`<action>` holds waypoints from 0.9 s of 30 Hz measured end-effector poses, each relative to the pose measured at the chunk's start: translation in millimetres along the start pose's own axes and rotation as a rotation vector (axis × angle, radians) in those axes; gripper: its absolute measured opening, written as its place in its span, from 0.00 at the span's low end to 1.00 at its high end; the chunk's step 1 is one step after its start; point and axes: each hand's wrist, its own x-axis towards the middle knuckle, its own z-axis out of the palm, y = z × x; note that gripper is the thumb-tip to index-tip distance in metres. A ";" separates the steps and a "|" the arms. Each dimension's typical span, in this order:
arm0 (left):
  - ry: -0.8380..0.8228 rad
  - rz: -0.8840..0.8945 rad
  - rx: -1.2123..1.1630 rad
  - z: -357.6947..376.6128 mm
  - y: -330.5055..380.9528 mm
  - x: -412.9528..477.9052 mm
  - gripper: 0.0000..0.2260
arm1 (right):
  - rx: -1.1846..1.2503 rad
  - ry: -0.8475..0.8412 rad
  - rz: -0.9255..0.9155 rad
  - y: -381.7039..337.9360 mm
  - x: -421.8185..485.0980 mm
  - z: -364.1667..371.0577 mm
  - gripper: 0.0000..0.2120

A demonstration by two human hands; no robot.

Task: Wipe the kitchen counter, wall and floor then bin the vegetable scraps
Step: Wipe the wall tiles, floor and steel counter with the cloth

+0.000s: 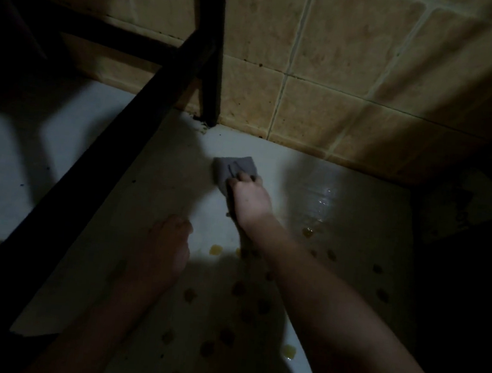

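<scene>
Light: dim, much of the view in shadow.

Far left: a dark frame bar [115,148] runs diagonally from the lower left up to an upright dark leg [212,91]. The leg stands on the pale floor [160,177], right where it meets the tan tiled wall [341,75].

Left of centre: my left hand [168,248] is down at the floor just beside the bar, deep in shadow. I cannot tell whether its fingers are straight or curled. Nothing is visible in it. It is well apart from the cloth.

Centre: the grey cloth [230,169] lies flat on the floor near the wall and just right of the leg's foot. My right hand [249,199] is on its near right corner. The fingers [244,177] are bent over that edge and grip it, knuckles up. Most of the cloth shows beyond and to the left of the fingertips, toward the wall.

Below centre: yellowish bits [216,250] are scattered on the floor between and under my forearms. The closest lie near my right wrist, and none touch the cloth. I cannot tell whether they are solid or liquid.

Right of the cloth: a wet sheen [324,194] shows on the floor.

Far right: a dim boxy object [461,206] sits by the wall, too dark to identify.
</scene>
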 end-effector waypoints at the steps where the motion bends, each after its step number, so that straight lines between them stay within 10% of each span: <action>1: 0.005 0.005 0.003 0.0 0.8 -0.7 0.15 | -0.029 -0.016 -0.046 -1.1 -3.3 3.4 0.29; 27: -0.055 0.215 -0.032 8.9 -0.1 -58.5 0.11 | 0.082 0.182 0.672 119.4 -153.0 4.9 0.17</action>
